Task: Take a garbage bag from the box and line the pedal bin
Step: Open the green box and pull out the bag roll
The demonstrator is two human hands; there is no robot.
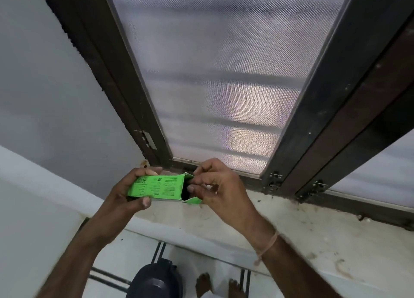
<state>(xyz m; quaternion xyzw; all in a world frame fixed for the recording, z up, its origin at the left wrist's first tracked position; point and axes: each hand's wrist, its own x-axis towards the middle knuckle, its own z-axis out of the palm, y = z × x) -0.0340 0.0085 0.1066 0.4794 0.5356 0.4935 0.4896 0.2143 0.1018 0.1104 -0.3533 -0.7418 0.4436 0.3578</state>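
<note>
I am gripping the green box [154, 188] in my left hand [125, 193], fingers wrapped around it, at the lower centre of the frame. My right hand [218, 185] is pinching at the open end with its fingertips; whether they hold a bag I cannot tell. I should be steadying the box and drawing one bag out slowly. The box's print is too blurred to read. The dark pedal bin [155, 279] is sitting at the bottom edge.
</note>
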